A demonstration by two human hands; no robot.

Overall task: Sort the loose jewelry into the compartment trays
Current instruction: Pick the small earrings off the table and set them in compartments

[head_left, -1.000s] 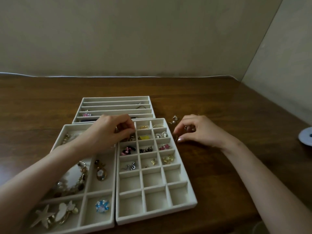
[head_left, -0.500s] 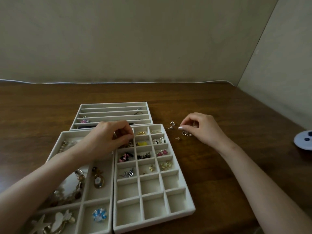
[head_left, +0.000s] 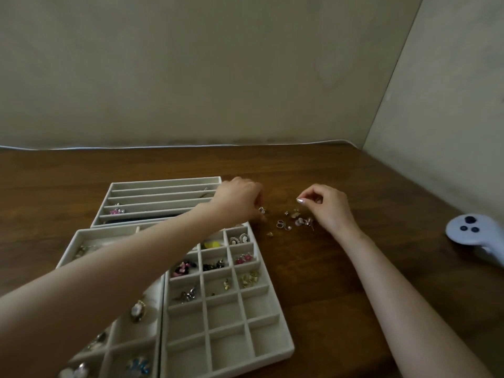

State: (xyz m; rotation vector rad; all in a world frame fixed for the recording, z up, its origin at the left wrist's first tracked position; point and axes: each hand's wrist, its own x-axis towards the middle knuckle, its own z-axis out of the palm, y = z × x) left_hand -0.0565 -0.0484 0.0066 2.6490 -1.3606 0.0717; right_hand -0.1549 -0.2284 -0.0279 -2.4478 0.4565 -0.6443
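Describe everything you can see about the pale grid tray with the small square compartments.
The pale, felt-looking grid tray with small square compartments lies flat on the dark wooden table, its left edge against another pale tray. Thin dividers make three columns of cells. The far and middle cells hold small earrings: cameo ovals, a yellow piece, pink flowers, dark and gold ones. The nearest rows are empty. The left forearm crosses above its far corner, hiding some cells.

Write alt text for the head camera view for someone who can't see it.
Two bare hands reach to loose jewelry on a wooden table: the left hand crosses over three grey compartment trays, the right hand pinches just above the pile. A white controller lies far right.
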